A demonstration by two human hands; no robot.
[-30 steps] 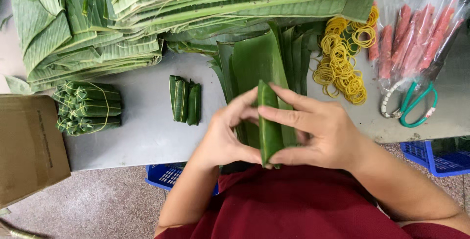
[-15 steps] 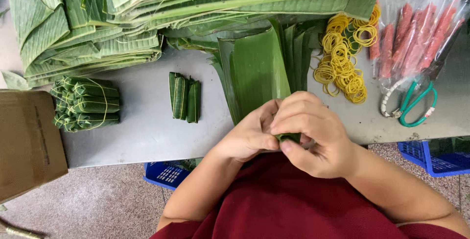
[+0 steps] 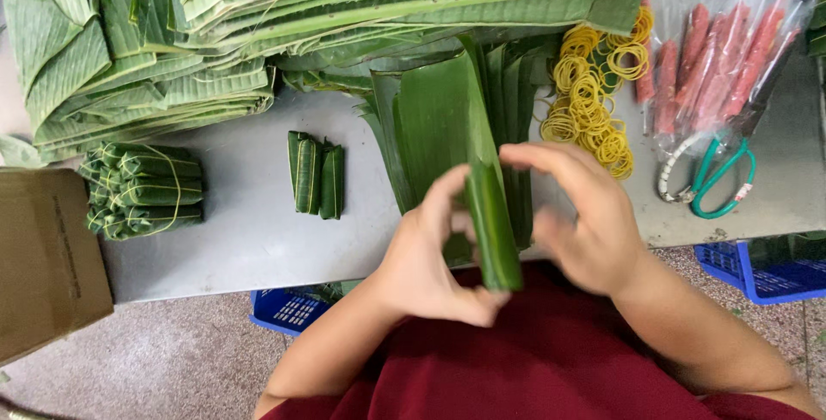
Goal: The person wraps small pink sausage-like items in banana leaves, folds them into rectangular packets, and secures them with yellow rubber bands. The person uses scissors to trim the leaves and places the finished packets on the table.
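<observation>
Right hand point(image 3: 594, 226) blurred beside leaf roll point(image 3: 492, 226)

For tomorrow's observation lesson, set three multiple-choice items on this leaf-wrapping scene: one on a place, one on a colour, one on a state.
1. Where do the loose yellow rubber bands lie?
A. on the grey table, right of the flat green leaf pieces
B. in the blue crate
C. on the brown cardboard box

2. What colour are the scissors' handles?
A. red
B. black
C. teal green

3. The long green leaf-wrapped roll is
A. lying on the table
B. held in the left hand
C. tied in the bundle

Answers: 1 A, they lie beside the leaf pieces; 2 C, teal loops show; 3 B, the left hand grips it.
</observation>
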